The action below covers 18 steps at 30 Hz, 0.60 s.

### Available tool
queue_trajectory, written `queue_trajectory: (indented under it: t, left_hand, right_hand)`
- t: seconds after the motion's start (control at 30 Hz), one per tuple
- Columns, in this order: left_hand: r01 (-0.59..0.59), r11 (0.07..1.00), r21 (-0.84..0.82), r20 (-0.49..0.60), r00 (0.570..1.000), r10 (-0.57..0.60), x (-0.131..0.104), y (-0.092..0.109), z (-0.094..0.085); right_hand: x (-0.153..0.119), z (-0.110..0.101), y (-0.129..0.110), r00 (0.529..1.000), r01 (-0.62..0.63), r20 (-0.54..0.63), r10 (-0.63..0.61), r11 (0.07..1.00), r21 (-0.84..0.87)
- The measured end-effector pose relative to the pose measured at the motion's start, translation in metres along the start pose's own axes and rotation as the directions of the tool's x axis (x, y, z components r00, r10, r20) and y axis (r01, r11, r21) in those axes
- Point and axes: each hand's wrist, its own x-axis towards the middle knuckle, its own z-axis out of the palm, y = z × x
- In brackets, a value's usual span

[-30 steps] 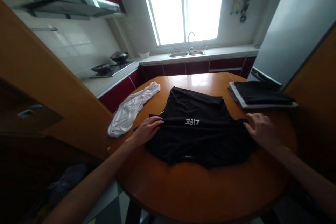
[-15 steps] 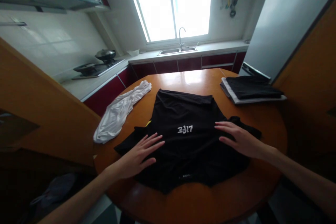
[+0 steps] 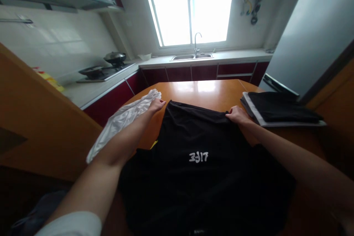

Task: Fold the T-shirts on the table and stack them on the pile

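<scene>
A black shirt [image 3: 193, 180] with white characters on it lies spread on the round wooden table [image 3: 190, 90], its hem toward the window. My right hand [image 3: 238, 115] pinches the hem's far right corner. Close beside the far left corner is my left hand [image 3: 157, 104], its fingers pressed together; a small gap shows between fingertips and cloth, and whether anything is in them cannot be made out. Beneath and behind my left forearm lies a crumpled white garment [image 3: 121, 116]. A bit of yellow shows at the shirt's left edge.
Folded dark and light clothes [image 3: 287, 107] are stacked at the table's right side. Beyond the table are a counter [image 3: 235, 56] with a sink [image 3: 184, 57], and a stove [image 3: 102, 73] with pans at the left. A refrigerator [image 3: 306, 40] stands at the right.
Both hands have moved from the shirt's middle to its far corners. Their spread fingers have closed, the right ones on the hem. The view has shifted, and the shirt appears larger and nearer.
</scene>
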Motion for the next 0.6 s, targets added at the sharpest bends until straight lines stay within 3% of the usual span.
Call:
queue_trajectory:
  t: [0.1,0.2,0.37,0.5,0.6]
  left_hand:
    - [0.080,0.995,-0.062,0.025,0.997,-0.079,0.031,-0.002,0.024]
    - [0.126,0.973,-0.192,0.041,0.992,-0.120,0.053,-0.002,0.043]
    - [0.160,0.890,-0.427,0.041,0.987,-0.158,0.076,0.005,0.049]
    - [0.155,0.797,-0.583,0.051,0.987,-0.154,0.089,0.004,0.038]
    - [0.164,0.742,-0.650,0.057,0.984,-0.168,0.094,0.000,0.035]
  right_hand:
    - [0.023,-0.001,0.001,0.992,0.008,-0.124,0.001,0.997,0.074]
    - [0.054,-0.010,-0.001,0.973,0.092,-0.226,-0.036,0.966,0.242]
    - [0.113,-0.021,-0.013,0.946,0.111,-0.313,0.078,0.833,0.542]
    - [0.149,-0.021,-0.022,0.941,-0.003,-0.218,0.259,0.649,0.761]
    - [0.166,-0.014,-0.028,0.949,-0.081,-0.095,0.302,0.521,0.850]
